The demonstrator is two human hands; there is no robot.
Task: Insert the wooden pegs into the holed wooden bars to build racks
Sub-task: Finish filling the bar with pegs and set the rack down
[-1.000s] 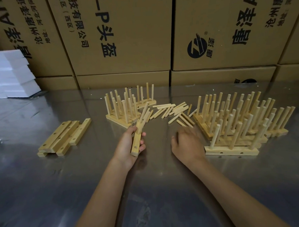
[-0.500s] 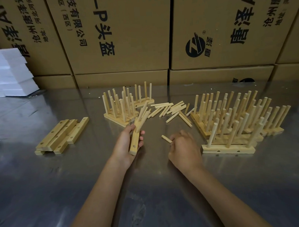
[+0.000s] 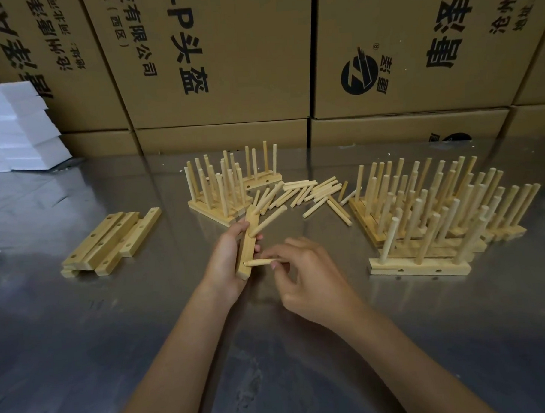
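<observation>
My left hand (image 3: 225,263) grips a holed wooden bar (image 3: 247,249) on edge above the metal table; pegs stick out of its far half. My right hand (image 3: 305,273) pinches a loose peg (image 3: 260,262) whose tip is at the bar's nearest hole. A heap of loose pegs (image 3: 311,193) lies behind the hands. Bare holed bars (image 3: 110,241) lie in a small stack at the left. Built racks stand at the back centre (image 3: 220,190) and in a large group at the right (image 3: 437,211).
Stacked cardboard boxes (image 3: 221,68) with printed characters wall off the back of the steel table (image 3: 83,339). White foam blocks (image 3: 15,130) are piled at the far left. One rack (image 3: 420,267) stands nearest at the right.
My right hand picked a peg from the table near the heap, carried it left and now has its tip at the bar's lowest hole. The left hand kept its hold on the bar.
</observation>
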